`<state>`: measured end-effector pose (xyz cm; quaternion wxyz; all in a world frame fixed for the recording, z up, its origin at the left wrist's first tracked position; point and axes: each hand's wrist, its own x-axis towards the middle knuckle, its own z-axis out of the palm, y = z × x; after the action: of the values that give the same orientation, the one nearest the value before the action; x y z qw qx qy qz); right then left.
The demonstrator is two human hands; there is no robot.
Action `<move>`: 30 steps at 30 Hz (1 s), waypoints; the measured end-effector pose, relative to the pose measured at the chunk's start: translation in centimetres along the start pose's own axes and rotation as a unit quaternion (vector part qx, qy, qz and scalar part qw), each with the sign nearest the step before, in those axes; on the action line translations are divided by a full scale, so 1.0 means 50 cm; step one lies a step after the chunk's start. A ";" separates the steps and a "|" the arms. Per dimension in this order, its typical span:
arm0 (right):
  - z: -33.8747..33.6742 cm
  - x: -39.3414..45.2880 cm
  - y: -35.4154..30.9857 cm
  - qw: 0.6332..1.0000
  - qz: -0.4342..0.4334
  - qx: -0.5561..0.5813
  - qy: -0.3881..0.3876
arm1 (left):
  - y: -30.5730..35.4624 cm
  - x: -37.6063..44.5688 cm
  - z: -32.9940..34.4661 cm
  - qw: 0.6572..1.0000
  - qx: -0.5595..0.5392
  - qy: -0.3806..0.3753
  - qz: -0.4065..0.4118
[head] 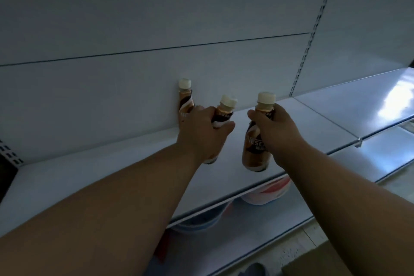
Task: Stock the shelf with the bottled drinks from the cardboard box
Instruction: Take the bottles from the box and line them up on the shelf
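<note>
On shelf (112,177), cream-capped brown bottles (257,139)

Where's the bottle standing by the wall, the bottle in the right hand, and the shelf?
back bottle (185,98), head view, on its brown neck label.
right-hand bottle (254,148), head view, on its label.
shelf (100,170), head view, on its bare white top.

- Two bare forearms, no sleeves anywhere up to the frame edge
- Left hand (205,133) and right hand (276,129) ungloved
- No rings, watch or bands near either wrist
- Short nails where fingertips show
</note>
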<state>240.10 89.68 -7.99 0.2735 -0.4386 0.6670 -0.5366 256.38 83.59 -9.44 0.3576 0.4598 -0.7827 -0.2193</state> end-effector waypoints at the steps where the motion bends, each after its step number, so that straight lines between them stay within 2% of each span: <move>1: 0.002 0.023 0.002 1.000 0.002 0.005 -0.014 | 0.000 0.021 0.004 0.999 0.046 0.000 0.018; 3: 0.008 0.071 0.000 1.000 -0.010 -0.003 -0.026 | 0.001 0.063 0.014 0.993 0.116 -0.016 0.027; 5: 0.015 0.115 -0.003 0.999 -0.028 -0.014 -0.034 | 0.005 0.103 0.027 0.988 0.156 -0.012 -0.006; 7: 0.025 0.150 0.002 0.998 -0.028 -0.021 -0.042 | 0.006 0.130 0.042 0.984 0.170 0.016 -0.054; 12: 0.057 0.190 0.039 0.991 -0.063 -0.104 -0.064 | -0.005 0.164 0.071 0.976 0.200 0.050 -0.065; 16: 0.050 0.219 0.034 0.985 -0.073 -0.127 -0.096 | -0.002 0.184 0.052 0.979 0.197 0.024 -0.041; 20: 0.023 0.253 0.019 0.961 -0.114 -0.203 -0.152 | 0.017 0.206 0.021 0.973 0.229 -0.015 -0.008; 23: 0.031 0.267 0.014 0.948 -0.158 -0.242 -0.131 | 0.035 0.225 0.006 0.967 0.248 -0.052 0.012; 27: 0.060 0.286 0.007 0.956 -0.161 -0.234 -0.077 | 0.042 0.231 0.013 0.952 0.302 -0.024 -0.028; 30: 0.084 0.307 0.000 0.955 -0.163 -0.238 -0.071 | 0.037 0.247 0.015 0.943 0.330 -0.023 -0.031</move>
<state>236.49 74.19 -7.51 0.1163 -0.6308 0.6737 -0.3670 250.82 73.65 -4.26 0.1607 0.5708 -0.8047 0.0300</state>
